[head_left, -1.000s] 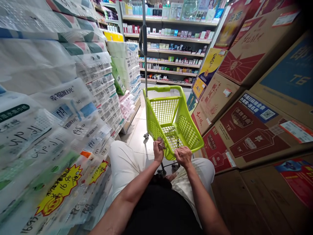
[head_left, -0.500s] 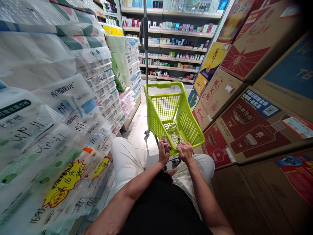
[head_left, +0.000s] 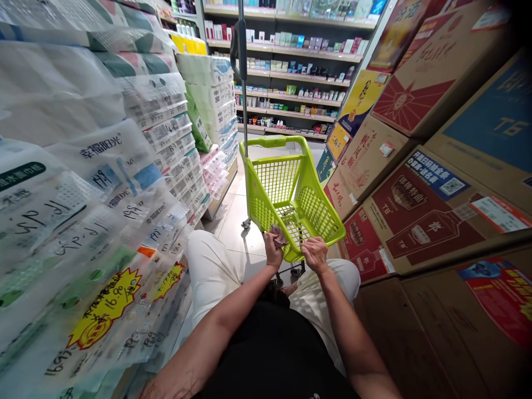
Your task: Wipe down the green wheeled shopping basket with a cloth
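A lime-green plastic shopping basket trolley (head_left: 321, 219) stands in front of me, its latticed basket holding nothing that I can make out. My left hand (head_left: 272, 252) is closed round a crumpled greyish-pink cloth (head_left: 277, 235), which lies against the near left side of the basket. On the basket's near rim, my right hand (head_left: 315, 254) has its fingers curled over the edge. A metal pole with a dark grey handle (head_left: 240, 51) rises from the trolley's left side.
Stacked packs of tissue paper (head_left: 172, 144) with handwritten prices line my left. Printed cardboard cartons (head_left: 415, 205) are piled high on the right. Shelves of small boxed goods (head_left: 286, 75) close off the far end. Between them runs a pale tiled floor (head_left: 228, 213).
My left hand has shifted slightly left and up along the basket with the cloth. The right hand keeps its hold on the rim. The whole view has drifted a little.
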`<state>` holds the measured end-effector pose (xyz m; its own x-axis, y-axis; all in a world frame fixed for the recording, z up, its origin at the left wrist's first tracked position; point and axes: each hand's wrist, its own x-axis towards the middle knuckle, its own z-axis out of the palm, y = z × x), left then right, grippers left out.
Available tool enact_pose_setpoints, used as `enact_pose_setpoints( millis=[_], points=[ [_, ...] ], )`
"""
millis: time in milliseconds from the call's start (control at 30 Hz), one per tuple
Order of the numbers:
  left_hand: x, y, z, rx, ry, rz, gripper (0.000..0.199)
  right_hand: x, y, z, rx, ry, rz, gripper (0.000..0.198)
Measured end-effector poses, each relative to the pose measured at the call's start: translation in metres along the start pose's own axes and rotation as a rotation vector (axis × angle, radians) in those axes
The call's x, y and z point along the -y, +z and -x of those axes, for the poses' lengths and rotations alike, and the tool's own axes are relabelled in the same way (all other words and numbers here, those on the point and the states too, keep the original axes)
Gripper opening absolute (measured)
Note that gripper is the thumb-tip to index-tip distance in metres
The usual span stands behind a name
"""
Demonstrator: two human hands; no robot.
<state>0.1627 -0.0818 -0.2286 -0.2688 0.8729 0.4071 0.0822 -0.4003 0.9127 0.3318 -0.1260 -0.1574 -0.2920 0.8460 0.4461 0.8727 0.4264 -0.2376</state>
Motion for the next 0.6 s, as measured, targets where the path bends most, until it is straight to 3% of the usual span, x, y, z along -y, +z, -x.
enact_pose_setpoints(
  millis=[133,233,333,500,600],
  points=[
    [0.004,-0.001,-0.018,-0.069,-0.109,-0.002,0.013,-0.006,-0.006,0.004,-0.020,-0.011,-0.026,0.045],
    [-0.013,0.010,-0.042,-0.066,-0.011,0.024,0.020,-0.007,-0.009,0.001,0.008,0.013,-0.007,0.047],
    [-0.019,0.018,-0.050,-0.121,0.128,0.010,0.025,0.006,-0.004,-0.011,0.045,0.124,0.073,0.044],
    [0.018,0.010,-0.024,-0.243,-0.093,-0.024,0.021,0.048,0.019,-0.034,0.025,0.328,0.211,0.038],
    [0.021,0.006,-0.040,-0.241,-0.137,0.001,0.020,0.055,0.026,-0.038,0.030,0.366,0.248,0.047]
  ],
)
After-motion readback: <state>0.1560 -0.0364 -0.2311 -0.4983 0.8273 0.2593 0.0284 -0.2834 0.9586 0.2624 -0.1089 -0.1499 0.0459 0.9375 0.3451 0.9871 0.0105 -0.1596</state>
